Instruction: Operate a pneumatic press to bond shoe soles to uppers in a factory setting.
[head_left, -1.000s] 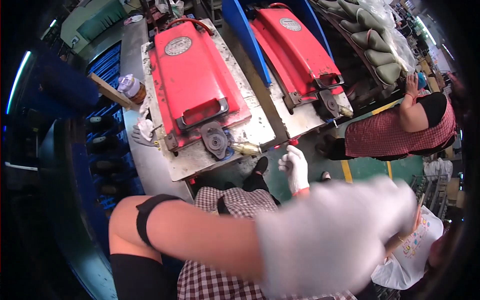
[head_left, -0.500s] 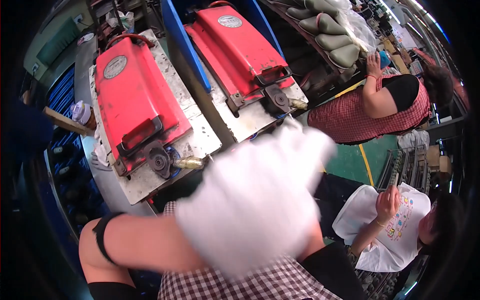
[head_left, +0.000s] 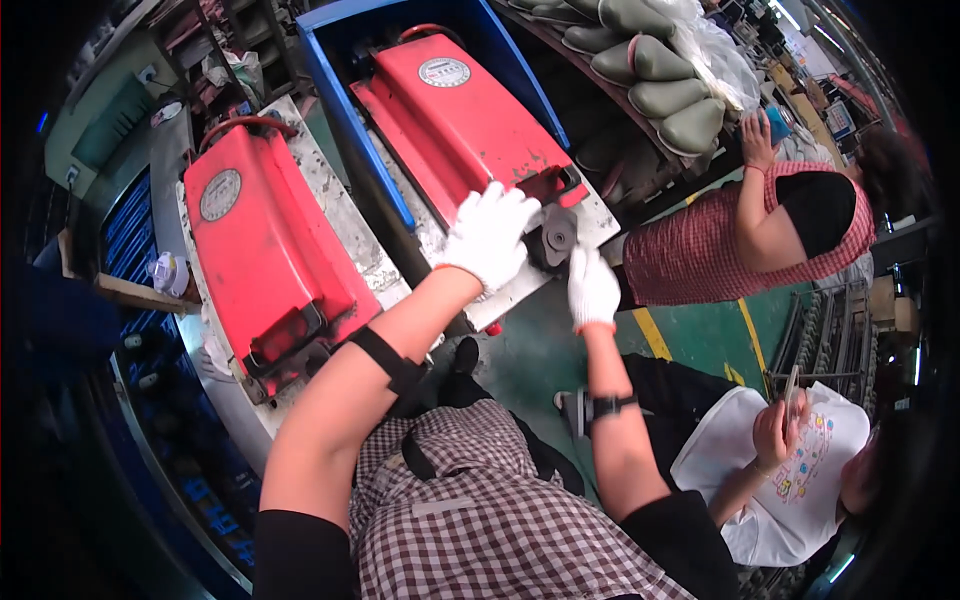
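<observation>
Both my hands wear white knitted gloves. My left hand lies against the front end of the right-hand red machine cover, beside its black handle; its fingers are spread. Just right of the dark round knob, my right hand is closed. It covers the spot of the small crank grip, which I cannot see beneath the glove. A second red machine cover of the same kind stands on the left, its front end partly behind my left arm.
A blue panel frame surrounds the right machine. Several olive-green boots lie on a rack at the back right. One co-worker in a red checked apron stands beyond; another person in a white shirt is near on the right.
My gloved hands, blurred together in front of me before, have parted and reached forward to the right machine. The left one now rests on it, the right one beside its knob.
</observation>
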